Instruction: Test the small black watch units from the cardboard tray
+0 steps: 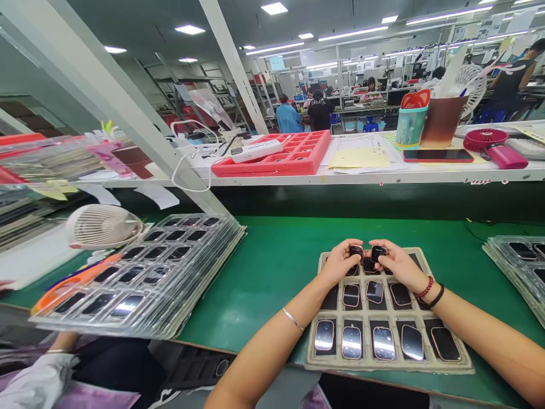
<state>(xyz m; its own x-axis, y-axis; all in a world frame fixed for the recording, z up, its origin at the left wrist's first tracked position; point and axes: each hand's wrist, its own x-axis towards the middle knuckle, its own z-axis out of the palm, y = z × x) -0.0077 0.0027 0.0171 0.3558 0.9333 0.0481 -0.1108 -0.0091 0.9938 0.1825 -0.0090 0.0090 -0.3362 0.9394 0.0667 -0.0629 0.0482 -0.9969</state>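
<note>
Above the back row of a beige compartment tray point(370, 365), my left hand point(339, 262) pinches a small square watch face point(356, 250) with a dark screen and gold-coloured rim. My right hand point(401, 266) grips a similar watch face point(378, 253) close beside it, the two held up a little apart. More dark watch faces point(384, 343) lie in the tray's front and middle compartments. Another watch face point(368, 264) shows between my hands in the back row; the compartments under my hands are partly hidden.
Stacked clear plastic trays point(204, 258) with dark screens stand on the green table point(268, 284) at left, by a white fan point(104, 226). Another stack point(511, 267) is at right. The shelf behind carries a red foam tray point(315, 159) and a phone point(438, 155). A co-worker's sleeve point(42, 380) is lower left.
</note>
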